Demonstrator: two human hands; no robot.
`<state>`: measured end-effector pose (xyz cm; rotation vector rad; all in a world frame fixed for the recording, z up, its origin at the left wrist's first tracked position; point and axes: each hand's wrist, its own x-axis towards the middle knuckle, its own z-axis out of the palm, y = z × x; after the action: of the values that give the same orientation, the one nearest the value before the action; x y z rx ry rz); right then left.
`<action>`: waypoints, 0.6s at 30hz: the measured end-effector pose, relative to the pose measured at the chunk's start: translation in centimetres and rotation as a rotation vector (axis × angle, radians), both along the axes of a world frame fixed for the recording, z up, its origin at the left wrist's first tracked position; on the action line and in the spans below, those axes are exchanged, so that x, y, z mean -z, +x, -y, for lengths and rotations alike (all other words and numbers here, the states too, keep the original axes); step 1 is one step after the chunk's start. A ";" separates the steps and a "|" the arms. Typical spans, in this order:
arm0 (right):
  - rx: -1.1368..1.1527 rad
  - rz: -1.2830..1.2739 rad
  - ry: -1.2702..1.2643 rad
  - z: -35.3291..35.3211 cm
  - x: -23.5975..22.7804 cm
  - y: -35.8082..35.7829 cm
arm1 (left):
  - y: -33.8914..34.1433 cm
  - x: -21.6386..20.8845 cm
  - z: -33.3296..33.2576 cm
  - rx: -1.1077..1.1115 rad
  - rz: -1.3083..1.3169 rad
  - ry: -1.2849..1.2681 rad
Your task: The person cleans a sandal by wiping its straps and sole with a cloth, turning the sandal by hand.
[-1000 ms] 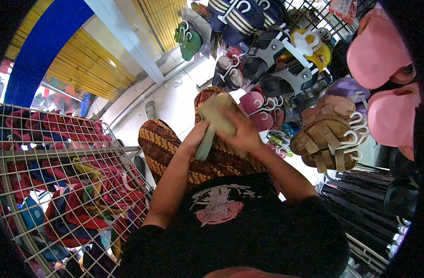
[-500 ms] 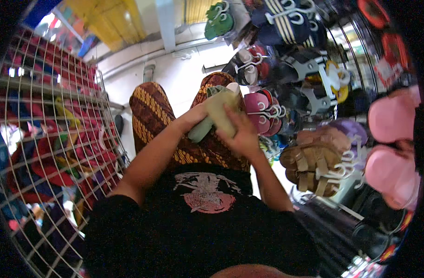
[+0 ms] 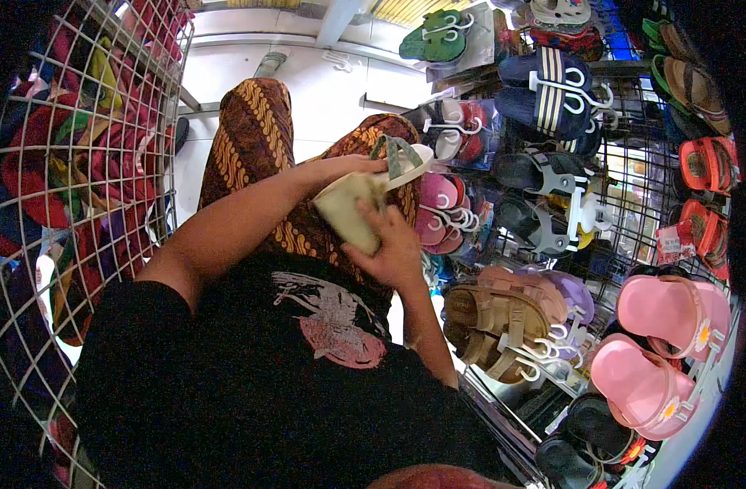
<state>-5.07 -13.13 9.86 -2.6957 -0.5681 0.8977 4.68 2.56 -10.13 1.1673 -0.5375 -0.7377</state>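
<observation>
Over my lap is a sandal (image 3: pixel 413 167) with a pale sole and a grey-green strap. My left hand (image 3: pixel 348 168) grips it by the strap side, its fingertips partly hidden. A pale yellow-green piece, apparently a cloth (image 3: pixel 347 213), lies against the sandal and covers its near part. Pressed onto that cloth is my right hand (image 3: pixel 391 251), its fingers bent around the right edge and a little blurred by motion.
To the left stands a wire mesh rack (image 3: pixel 88 155) full of colourful goods. Along the right hang brown sandals (image 3: pixel 495 322), pink clogs (image 3: pixel 638 379), striped navy slides (image 3: pixel 544 90) and green footwear (image 3: pixel 434 37) on white hooks. A tiled floor (image 3: pixel 218 73) lies beyond my knees.
My view has swung, so the racks and my knees sit differently in the picture. The sandal has turned, showing more strap and pale sole; the cloth and right hand now lie nearer my body.
</observation>
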 end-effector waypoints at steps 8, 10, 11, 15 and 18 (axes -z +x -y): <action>0.231 0.303 0.279 1.8 4.0 -0.7 | -1.0 -1.5 0.6 -0.038 -0.336 0.016; 0.104 0.145 0.150 0.8 2.3 -0.9 | -0.6 -1.4 0.6 -0.007 -0.244 0.030; 0.126 0.084 0.207 1.0 2.1 -0.6 | -0.8 -2.0 0.7 -0.006 -0.242 0.034; 0.488 0.483 0.424 3.5 5.0 1.7 | -1.2 -4.3 0.8 -0.114 -0.355 0.161; 0.458 0.556 0.362 4.1 4.9 2.5 | -0.9 -8.3 -0.3 -0.030 -0.414 0.322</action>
<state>-2.53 -17.19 5.00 -2.5461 -0.1609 -0.0756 3.83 2.89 -1.79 1.2689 -0.0540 -1.0347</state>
